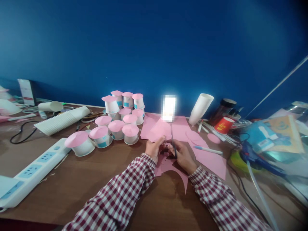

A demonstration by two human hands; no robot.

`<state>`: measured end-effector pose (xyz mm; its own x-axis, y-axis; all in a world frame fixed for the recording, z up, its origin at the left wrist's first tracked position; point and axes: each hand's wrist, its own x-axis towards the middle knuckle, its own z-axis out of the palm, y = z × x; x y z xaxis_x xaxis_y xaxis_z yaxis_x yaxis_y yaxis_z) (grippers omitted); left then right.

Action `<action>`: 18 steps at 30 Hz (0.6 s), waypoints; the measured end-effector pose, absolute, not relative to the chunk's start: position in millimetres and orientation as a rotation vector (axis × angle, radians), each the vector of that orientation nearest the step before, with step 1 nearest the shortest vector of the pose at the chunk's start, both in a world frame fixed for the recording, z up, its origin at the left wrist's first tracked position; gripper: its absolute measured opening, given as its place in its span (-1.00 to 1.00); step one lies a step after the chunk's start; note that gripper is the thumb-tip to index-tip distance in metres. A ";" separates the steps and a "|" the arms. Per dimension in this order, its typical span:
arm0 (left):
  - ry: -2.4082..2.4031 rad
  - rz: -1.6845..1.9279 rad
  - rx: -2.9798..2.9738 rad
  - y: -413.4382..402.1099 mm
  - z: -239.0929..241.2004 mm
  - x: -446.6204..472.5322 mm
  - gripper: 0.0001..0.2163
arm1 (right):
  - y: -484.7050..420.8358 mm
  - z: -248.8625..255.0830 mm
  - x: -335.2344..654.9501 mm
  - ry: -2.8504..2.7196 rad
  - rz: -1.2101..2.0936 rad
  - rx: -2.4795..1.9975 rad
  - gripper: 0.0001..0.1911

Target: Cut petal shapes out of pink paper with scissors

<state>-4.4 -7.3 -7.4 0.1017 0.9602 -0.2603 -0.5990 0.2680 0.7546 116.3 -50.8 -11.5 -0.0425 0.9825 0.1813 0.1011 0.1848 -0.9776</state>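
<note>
while the bright panel [168, 108] is masked by coarse pixels and both checked sleeves [115, 192] are cut off below, the scissors [175, 152] can be made out, grasped in the curled fingers of the right hand [184, 156]; how widely the blades are parted cannot be told. pink paper [160, 128] is pinched by the left hand [153, 149], whose fingertips are partly hidden, above the brown table [96, 179].
</note>
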 end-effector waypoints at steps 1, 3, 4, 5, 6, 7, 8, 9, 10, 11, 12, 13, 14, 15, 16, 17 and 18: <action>0.834 1.236 0.537 -7.1 -7.6 -4.4 -0.74 | -50.7 -11.8 116.3 -1.388 1.045 -1.129 -0.68; 0.844 1.225 0.539 -6.9 -8.3 -4.3 -0.74 | -50.5 -12.4 116.0 -1.381 1.047 -1.132 -0.66; 0.854 1.212 0.539 -6.9 -8.7 -4.2 -0.74 | -50.4 -12.4 115.7 -1.378 1.053 -1.134 -0.65; 0.863 1.196 0.540 -7.0 -9.1 -3.9 -0.74 | -50.4 -12.2 115.3 -1.377 1.057 -1.135 -0.65; 0.868 1.183 0.538 -7.1 -9.4 -3.7 -0.74 | -50.4 -11.7 115.0 -1.380 1.054 -1.137 -0.65; 0.869 1.173 0.535 -7.3 -9.6 -3.5 -0.74 | -50.5 -10.9 114.6 -1.387 1.044 -1.140 -0.66; 0.868 1.167 0.531 -7.6 -9.7 -3.2 -0.74 | -50.5 -10.0 114.4 -1.397 1.031 -1.142 -0.67; 0.866 1.163 0.527 -7.9 -9.5 -3.1 -0.74 | -50.5 -9.1 114.2 -1.406 1.018 -1.144 -0.69; 0.866 1.160 0.524 -8.2 -9.1 -3.1 -0.74 | -50.5 -8.3 114.1 -1.409 1.009 -1.145 -0.69; 0.867 1.157 0.523 -8.5 -8.7 -3.1 -0.73 | -50.5 -7.6 114.1 -1.408 1.006 -1.146 -0.69; 0.868 1.153 0.524 -8.7 -8.1 -3.2 -0.73 | -50.4 -7.2 114.1 -1.404 1.009 -1.145 -0.69; 0.868 1.147 0.524 -8.9 -7.6 -3.4 -0.73 | -50.4 -7.1 114.1 -1.397 1.012 -1.145 -0.69; 0.868 1.142 0.523 -9.1 -7.3 -3.5 -0.72 | -50.4 -7.2 114.1 -1.391 1.013 -1.147 -0.69; 0.866 1.137 0.522 -9.2 -7.1 -3.6 -0.72 | -50.4 -7.5 114.1 -1.387 1.014 -1.150 -0.68; 0.864 1.135 0.520 -9.3 -7.1 -3.7 -0.71 | -50.5 -8.0 114.2 -1.381 1.020 -1.153 -0.68; 0.862 1.136 0.518 -9.3 -7.3 -3.7 -0.71 | -50.5 -8.6 114.2 -1.372 1.032 -1.155 -0.68; 0.862 1.139 0.517 -9.2 -7.7 -3.7 -0.71 | -50.6 -9.2 114.3 -1.362 1.044 -1.159 -0.67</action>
<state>-3.7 -9.2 -7.7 0.1618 0.9319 -0.3247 -0.5658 0.3571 0.7432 114.3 -50.6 -9.2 -0.0164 0.9870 0.1597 0.1024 0.1605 -0.9817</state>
